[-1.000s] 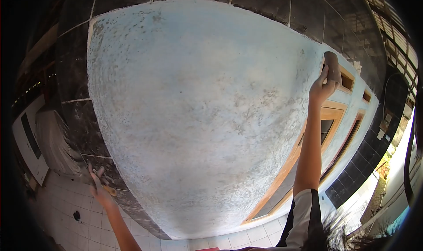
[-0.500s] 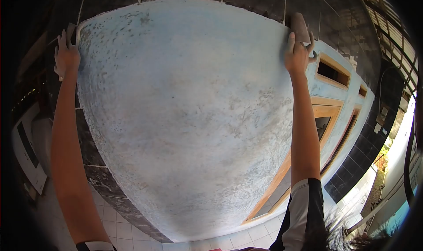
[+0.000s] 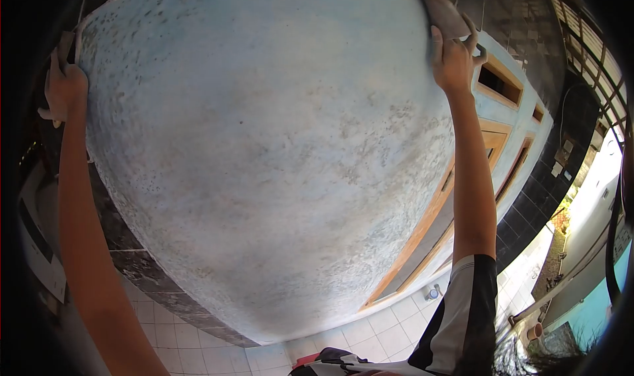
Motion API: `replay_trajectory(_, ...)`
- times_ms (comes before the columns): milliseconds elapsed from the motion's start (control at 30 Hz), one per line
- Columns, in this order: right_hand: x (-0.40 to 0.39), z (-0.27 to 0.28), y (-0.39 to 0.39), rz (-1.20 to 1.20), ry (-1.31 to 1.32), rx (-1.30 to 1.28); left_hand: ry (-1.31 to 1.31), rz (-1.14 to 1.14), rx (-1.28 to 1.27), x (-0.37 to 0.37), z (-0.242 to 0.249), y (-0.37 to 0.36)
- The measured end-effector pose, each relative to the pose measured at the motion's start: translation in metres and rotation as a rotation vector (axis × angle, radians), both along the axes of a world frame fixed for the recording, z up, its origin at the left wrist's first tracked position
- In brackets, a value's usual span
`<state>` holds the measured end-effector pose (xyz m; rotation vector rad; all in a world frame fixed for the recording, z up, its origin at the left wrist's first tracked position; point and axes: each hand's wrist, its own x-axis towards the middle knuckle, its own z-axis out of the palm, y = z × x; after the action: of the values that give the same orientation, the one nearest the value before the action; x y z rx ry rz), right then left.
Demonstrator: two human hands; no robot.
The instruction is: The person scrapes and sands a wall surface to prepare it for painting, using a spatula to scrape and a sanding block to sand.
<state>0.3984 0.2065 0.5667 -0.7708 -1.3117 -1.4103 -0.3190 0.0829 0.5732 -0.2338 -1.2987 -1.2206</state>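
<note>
In front of me rises a pale blue wall panel point(image 3: 264, 145) with rough, mottled, dark-speckled paint. High at its right edge, my right hand point(image 3: 456, 66) is closed on a grey-brown sheet that looks like sandpaper point(image 3: 444, 14), pressed flat at the border with the dark tiles. My left hand point(image 3: 66, 89) is raised at the panel's left edge, fingers apart and touching the dark border there. Some of its fingertips are lost in shadow.
Right of the panel are wood-framed vent openings point(image 3: 500, 82) and a wooden window frame point(image 3: 422, 244). Dark tiles point(image 3: 148, 270) edge the wall at lower left. White floor tiles point(image 3: 181, 340) lie below. A small cup-like object point(image 3: 432, 294) stands on the floor.
The view has tilted down and swung slightly right. My right hand and the sheet sit lower relative to the panel's upper right corner, with the sheet more slanted. The left hand keeps its place.
</note>
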Motion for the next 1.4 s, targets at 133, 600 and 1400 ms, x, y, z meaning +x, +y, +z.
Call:
replay_trajectory(133,0.055,0.013,0.04,0.343,0.549,-0.287,0.041,0.047,0.032,-0.022,0.0,0.007)
replay_trajectory(600,0.051,-0.003,0.069,0.313,0.442,0.07,0.055,-0.103,-0.112,0.056,0.042,-0.025)
replay_trajectory(1400,0.093,0.001,0.031,0.03,0.025,0.011,0.012,-0.306,-0.072,0.226,0.085,-0.01)
